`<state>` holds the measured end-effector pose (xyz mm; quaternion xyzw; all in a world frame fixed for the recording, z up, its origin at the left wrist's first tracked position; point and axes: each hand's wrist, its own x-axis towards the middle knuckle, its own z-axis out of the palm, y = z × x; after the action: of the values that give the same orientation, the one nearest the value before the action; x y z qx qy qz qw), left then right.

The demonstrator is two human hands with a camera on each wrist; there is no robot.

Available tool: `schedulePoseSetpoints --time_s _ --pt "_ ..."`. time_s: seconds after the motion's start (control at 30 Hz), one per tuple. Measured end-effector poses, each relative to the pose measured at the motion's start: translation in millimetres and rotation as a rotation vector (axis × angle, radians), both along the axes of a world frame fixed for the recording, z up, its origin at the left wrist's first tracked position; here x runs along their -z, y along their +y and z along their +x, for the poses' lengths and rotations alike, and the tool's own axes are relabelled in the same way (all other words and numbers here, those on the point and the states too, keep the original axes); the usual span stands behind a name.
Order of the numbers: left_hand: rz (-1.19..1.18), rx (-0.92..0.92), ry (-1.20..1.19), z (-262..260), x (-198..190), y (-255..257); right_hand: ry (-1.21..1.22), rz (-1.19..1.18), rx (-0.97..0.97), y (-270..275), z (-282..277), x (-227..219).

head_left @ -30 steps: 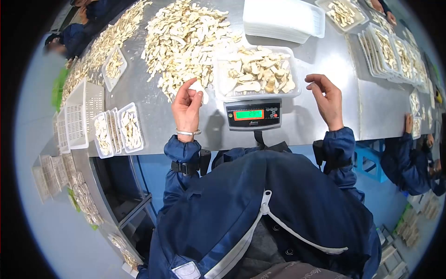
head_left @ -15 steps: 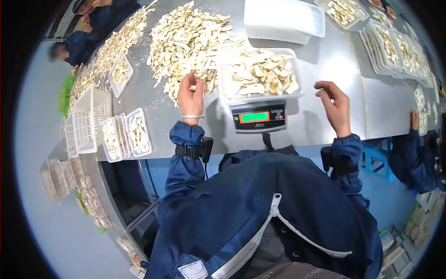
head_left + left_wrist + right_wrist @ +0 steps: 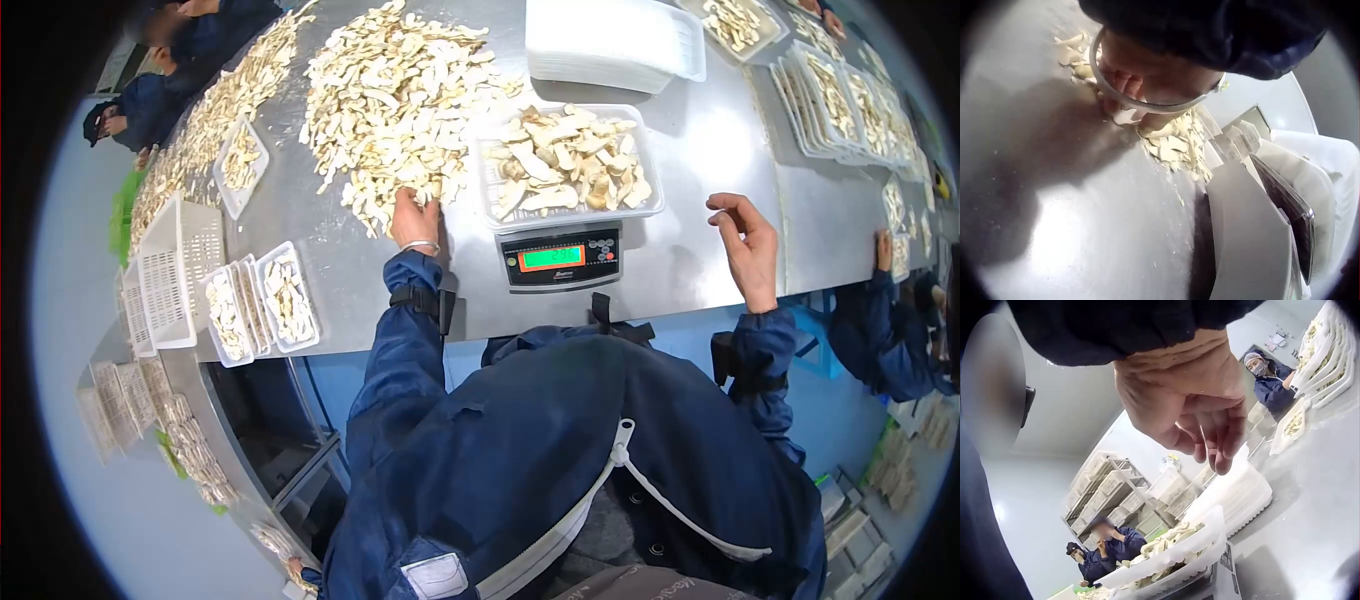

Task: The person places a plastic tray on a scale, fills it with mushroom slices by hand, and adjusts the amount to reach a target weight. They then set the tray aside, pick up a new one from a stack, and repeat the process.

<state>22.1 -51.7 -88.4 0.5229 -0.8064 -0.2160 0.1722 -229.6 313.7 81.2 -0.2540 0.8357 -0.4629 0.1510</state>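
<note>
My left hand (image 3: 412,218) reaches into the near edge of a pile of sliced mushrooms (image 3: 385,110), its fingertips partly hidden among the slices. In the left wrist view its fingers curl beside the thumb, around a pale mushroom slice (image 3: 1126,116). To its right, a clear plastic tray (image 3: 655,205) heaped with mushroom slices (image 3: 570,160) sits on a digital scale (image 3: 560,258) with a lit green display. My right hand (image 3: 748,250) hovers right of the tray, fingers loosely bent and holding nothing, as the right wrist view also shows.
Stacked empty trays (image 3: 612,45) stand behind the scale. Filled trays (image 3: 285,298) lean together at the left table edge, beside white perforated baskets (image 3: 170,265). More filled trays (image 3: 830,95) stand at the right. Other people work at the table's far left and right.
The left hand, holding a pale slice a second ago, has lowered into the pile's near edge. My right hand has drifted right and toward my body, away from the tray.
</note>
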Motion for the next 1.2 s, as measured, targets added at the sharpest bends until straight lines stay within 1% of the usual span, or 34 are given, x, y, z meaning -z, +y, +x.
schedulePoseSetpoints --time_s 0.07,0.17,0.27,0.3,0.37,0.4,0.43,0.53,0.57,0.6,0.63,0.7,0.77,0.8,0.87,1.03,1.13,1.17,1.2 --pt "0.045 0.007 0.068 3.0 4.4 -5.2 0.004 0.011 -0.009 0.7 -1.2 -1.6" --pt "-0.006 -0.021 0.235 18.4 2.9 -4.7 -0.010 0.000 -0.014 -2.8 -2.6 3.2" --pt "0.270 -0.165 0.473 37.6 -10.0 -5.3 -0.030 -0.033 -0.031 -10.7 -2.4 8.3" --pt "0.345 -0.170 0.573 42.0 -16.5 -6.9 -0.033 -0.047 -0.045 -14.0 -1.7 8.4" --pt "0.382 -0.173 0.656 48.7 -30.4 -7.3 -0.019 -0.060 -0.076 -18.5 -1.7 10.2" --pt "0.406 -0.170 0.699 46.6 -45.4 -3.4 -0.004 -0.057 -0.091 -19.2 -2.3 11.4" --pt "0.399 -0.134 0.721 41.6 -64.8 3.7 0.015 -0.050 -0.105 -19.2 -3.6 11.9" --pt "0.430 0.102 0.817 3.2 -132.5 40.8 0.042 -0.083 -0.106 -22.3 -2.6 11.8" --pt "0.452 0.183 0.847 -14.5 -151.7 55.1 -0.009 -0.023 -0.129 -20.8 -3.3 8.6" --pt "0.473 0.261 0.877 -29.2 -165.1 69.8 0.002 -0.015 -0.131 -20.6 -3.0 5.8" --pt "0.455 0.299 0.835 -41.6 -168.2 76.0 0.013 -0.007 -0.135 -21.3 -2.4 3.2" --pt "0.383 0.324 0.754 -62.1 -162.6 83.2 0.024 0.013 -0.133 -20.0 -1.5 0.7" --pt "0.291 0.356 0.649 -72.5 -153.9 82.9 0.037 -0.039 -0.099 -16.7 -0.9 4.7" --pt "0.271 0.376 0.649 -74.0 -148.8 81.9 0.043 -0.066 -0.079 -14.3 -0.2 6.5" --pt "0.234 0.411 0.647 -73.5 -140.6 81.5 0.041 -0.030 -0.074 -8.0 1.3 6.6" --pt "0.272 0.281 0.740 -57.0 -143.5 76.8 0.015 -0.046 -0.036 -1.2 2.5 10.9" --pt "0.262 0.208 0.643 -29.3 -136.2 75.0 0.035 -0.024 -0.032 1.1 1.3 13.2" --pt "0.295 0.178 0.688 -20.7 -129.7 75.9 0.017 -0.045 -0.022 1.3 3.4 13.7" --pt "0.315 0.168 0.673 -11.2 -123.3 75.9 0.001 -0.065 -0.013 0.3 5.0 14.0"
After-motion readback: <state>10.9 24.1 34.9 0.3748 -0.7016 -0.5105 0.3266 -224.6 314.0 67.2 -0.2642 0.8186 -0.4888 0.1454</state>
